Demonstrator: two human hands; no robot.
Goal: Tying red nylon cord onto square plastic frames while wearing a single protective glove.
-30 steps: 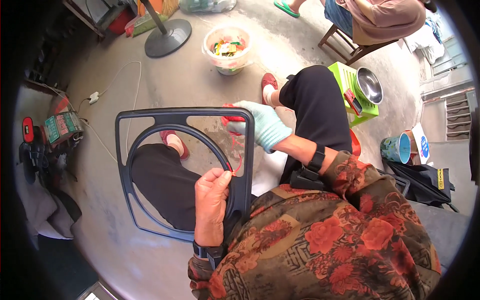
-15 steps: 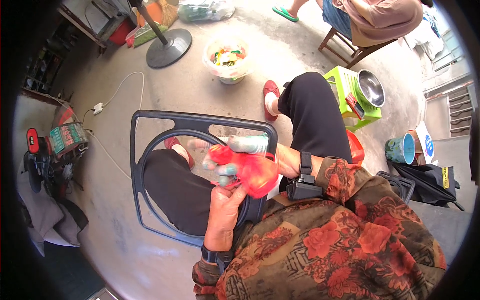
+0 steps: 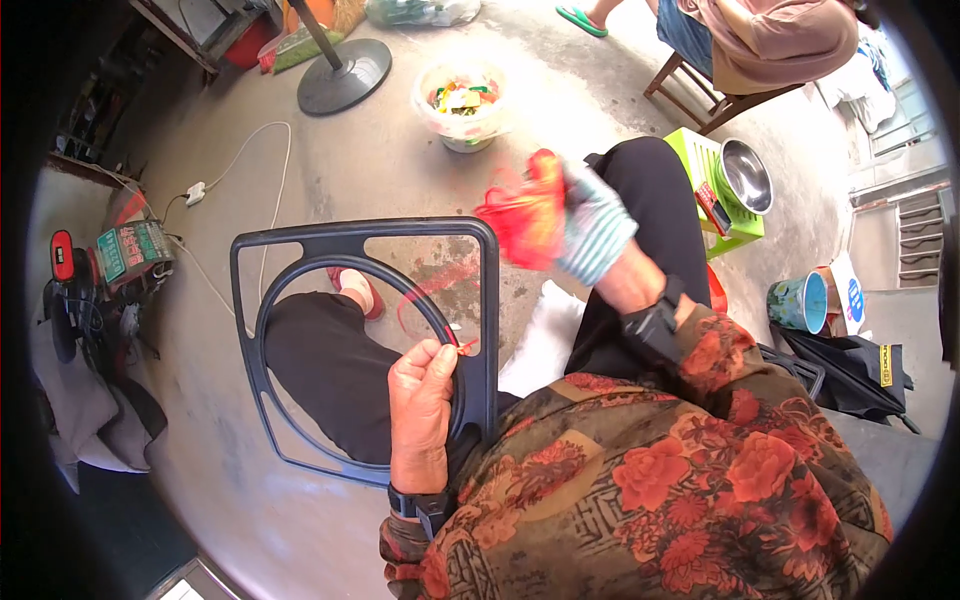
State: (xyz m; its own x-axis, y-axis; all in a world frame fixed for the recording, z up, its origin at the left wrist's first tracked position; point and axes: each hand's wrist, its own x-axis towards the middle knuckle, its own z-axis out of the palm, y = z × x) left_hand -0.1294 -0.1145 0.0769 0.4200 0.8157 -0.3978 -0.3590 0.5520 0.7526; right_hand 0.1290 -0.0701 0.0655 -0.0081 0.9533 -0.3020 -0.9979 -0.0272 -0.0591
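Red bundle [image 3: 525,220] motion-blurred, kind unclear; right hand [image 3: 592,232] fingers hidden behind it.

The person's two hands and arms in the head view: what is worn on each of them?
The left hand is bare, with a dark band at its wrist. The right hand wears a pale knitted glove with light teal stripes, and a black strap wraps that wrist. Both arms have sleeves of dark brown fabric printed with large red-orange flowers.
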